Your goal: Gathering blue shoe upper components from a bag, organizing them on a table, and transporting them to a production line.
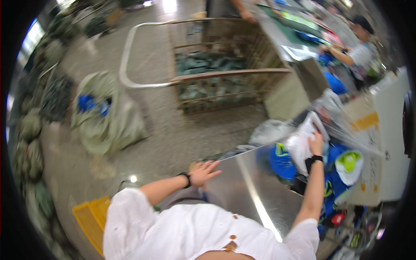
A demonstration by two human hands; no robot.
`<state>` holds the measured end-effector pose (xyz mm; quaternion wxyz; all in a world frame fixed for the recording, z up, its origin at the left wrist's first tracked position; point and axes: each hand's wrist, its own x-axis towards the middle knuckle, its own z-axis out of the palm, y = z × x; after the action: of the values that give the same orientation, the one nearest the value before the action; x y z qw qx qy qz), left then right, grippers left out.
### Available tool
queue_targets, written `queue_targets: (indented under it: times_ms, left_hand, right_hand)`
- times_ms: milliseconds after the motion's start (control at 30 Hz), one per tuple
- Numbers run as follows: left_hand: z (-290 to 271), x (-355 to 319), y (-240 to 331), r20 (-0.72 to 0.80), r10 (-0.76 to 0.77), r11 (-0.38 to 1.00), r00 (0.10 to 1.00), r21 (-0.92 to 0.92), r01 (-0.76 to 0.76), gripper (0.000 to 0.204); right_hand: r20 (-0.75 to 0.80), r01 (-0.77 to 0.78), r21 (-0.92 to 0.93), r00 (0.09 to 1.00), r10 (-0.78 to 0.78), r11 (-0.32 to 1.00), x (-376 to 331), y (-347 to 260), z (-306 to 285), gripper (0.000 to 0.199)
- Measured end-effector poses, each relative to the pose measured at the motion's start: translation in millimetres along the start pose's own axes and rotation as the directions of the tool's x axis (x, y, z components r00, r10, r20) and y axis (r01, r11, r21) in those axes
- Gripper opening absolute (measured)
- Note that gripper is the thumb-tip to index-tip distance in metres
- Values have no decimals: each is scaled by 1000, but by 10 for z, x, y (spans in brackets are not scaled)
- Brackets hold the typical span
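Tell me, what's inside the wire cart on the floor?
The wire cart holds a heap of dark green bundles, seen through its bars. What lies beneath the heap is covered.

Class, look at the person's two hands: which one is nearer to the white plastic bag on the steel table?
The right hand. It rests on the white plastic bag, gripping its upper edge. The left hand lies apart from it, fingers spread at the near left edge of the steel table.

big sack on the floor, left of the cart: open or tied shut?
Open. The pale green sack lies slumped on the floor with its mouth gaping, and blue items show inside.
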<state>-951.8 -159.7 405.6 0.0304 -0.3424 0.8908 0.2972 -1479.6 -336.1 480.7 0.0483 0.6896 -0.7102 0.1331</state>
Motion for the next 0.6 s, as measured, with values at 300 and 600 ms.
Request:
queue_targets:
  times_ms: [300, 600]
  left_hand:
    - [534, -477, 89, -417, -113, 984, 902, 82, 161, 61]
    - [1896, -2846, -269, 191, -584, 769, 789, -181, 614, 44]
  right_hand:
    - [154, 520, 455, 753, -639, 723, -727, -3213, -625, 30]
    - [647, 389, 21, 697, -309, 921, -2446, -3762, 403, 101]
